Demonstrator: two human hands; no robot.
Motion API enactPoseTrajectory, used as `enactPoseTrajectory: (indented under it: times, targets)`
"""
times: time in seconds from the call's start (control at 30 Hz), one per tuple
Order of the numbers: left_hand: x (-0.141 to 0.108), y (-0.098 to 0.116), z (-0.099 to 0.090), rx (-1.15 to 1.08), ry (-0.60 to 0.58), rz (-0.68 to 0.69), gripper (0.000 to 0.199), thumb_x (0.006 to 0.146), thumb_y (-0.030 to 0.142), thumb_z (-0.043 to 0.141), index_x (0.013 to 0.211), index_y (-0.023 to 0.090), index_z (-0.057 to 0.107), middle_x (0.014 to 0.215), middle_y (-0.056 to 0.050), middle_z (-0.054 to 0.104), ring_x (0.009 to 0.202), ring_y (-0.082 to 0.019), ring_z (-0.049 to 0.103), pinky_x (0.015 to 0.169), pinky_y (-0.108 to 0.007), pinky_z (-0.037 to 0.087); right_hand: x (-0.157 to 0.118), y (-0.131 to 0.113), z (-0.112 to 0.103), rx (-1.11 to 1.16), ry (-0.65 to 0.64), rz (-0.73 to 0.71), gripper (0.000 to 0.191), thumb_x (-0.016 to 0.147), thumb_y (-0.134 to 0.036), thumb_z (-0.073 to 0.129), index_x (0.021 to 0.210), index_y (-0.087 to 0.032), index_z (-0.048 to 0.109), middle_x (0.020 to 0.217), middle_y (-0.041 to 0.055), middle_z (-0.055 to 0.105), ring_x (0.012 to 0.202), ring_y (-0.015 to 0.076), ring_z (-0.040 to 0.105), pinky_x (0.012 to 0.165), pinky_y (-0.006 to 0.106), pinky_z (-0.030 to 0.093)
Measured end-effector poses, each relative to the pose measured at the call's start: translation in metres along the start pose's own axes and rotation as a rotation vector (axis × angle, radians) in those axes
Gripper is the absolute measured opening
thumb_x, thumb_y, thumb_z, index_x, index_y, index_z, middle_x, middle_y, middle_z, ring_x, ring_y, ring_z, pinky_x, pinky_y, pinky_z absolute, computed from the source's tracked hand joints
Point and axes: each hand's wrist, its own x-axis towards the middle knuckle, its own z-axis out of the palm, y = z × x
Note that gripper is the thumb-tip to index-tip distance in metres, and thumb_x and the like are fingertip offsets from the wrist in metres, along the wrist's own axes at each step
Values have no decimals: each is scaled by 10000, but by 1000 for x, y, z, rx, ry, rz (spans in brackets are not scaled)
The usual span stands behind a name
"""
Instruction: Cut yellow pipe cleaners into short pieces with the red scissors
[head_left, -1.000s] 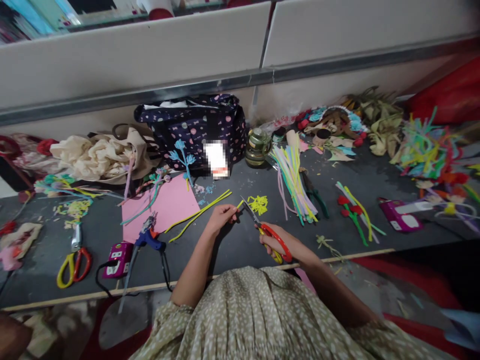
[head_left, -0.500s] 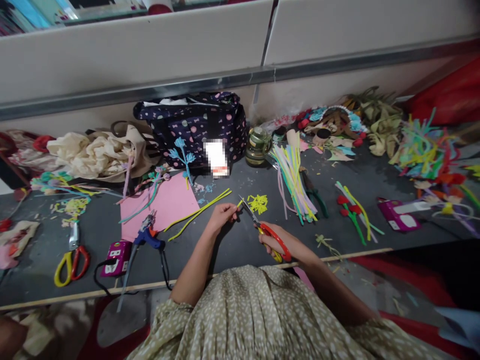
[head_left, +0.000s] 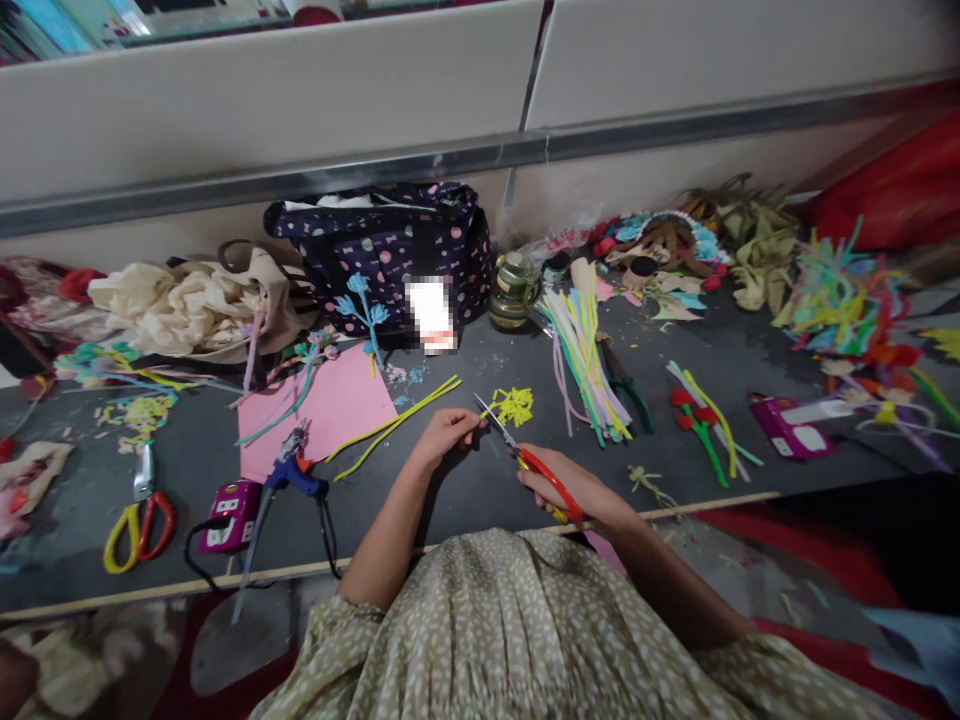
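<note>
Bare surface (head_left: 465, 500) separates left hand (head_left: 450, 432), pinched, contents unclear, from right hand (head_left: 579, 480), gripping scissors (head_left: 538, 459) near the edge (head_left: 712, 506). Clippings (head_left: 514, 405) lie just beyond.

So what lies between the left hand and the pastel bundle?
In the head view, yellow clippings and the scissors' blades lie between the left hand and the pastel bundle.

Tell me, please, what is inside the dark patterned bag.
Something white shows at the top of the dark patterned bag; its sides hide anything deeper.
</note>
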Motion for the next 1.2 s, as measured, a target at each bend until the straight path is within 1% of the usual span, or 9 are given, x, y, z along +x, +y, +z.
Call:
enactPoseTrajectory:
  times: [0.1,0.2,0.5,0.93,1.07,1.2]
  targets:
    - [-1,1,0,10,-23,-8,482,721,561,678,833,94,720,487,18,500,442,-66,387,481,-214,255,-1,-1,0,9,8,-7,222,896,-337,469,1072,-222,538,605,-37,557,477,114,570,389,165,394]
    - [-2,1,0,20,-38,-13,479,736,554,670,842,89,722,489,18,493,445,-63,375,481,-213,241,-2,-2,-1,6,9,7,208,899,-335,472,1057,-219,540,587,-38,551,469,110,562,389,160,387]
    - [-2,0,-1,30,-47,-7,462,748,548,661,840,100,728,481,16,484,451,-65,360,475,-217,218,-1,-6,-3,-2,-13,22,186,905,-346,467,1021,-219,536,559,-40,552,440,104,546,386,155,370]
    - [2,-3,-1,29,-54,-23,469,737,553,665,838,99,725,471,22,482,441,-62,359,474,-213,228,5,-2,-1,-21,-5,38,168,904,-343,450,981,-214,525,522,-51,534,390,97,528,364,154,377]
    - [2,-2,0,36,-49,-35,484,725,570,671,834,101,724,464,24,473,442,-67,360,480,-216,237,8,0,1,-21,12,53,165,900,-339,446,978,-216,523,508,-54,531,400,110,550,359,158,384]
    - [2,0,1,24,-54,-40,498,720,581,673,829,97,721,478,19,481,446,-67,368,482,-218,249,9,2,2,-33,16,57,159,900,-352,452,941,-213,516,488,-57,527,372,99,529,361,152,373]
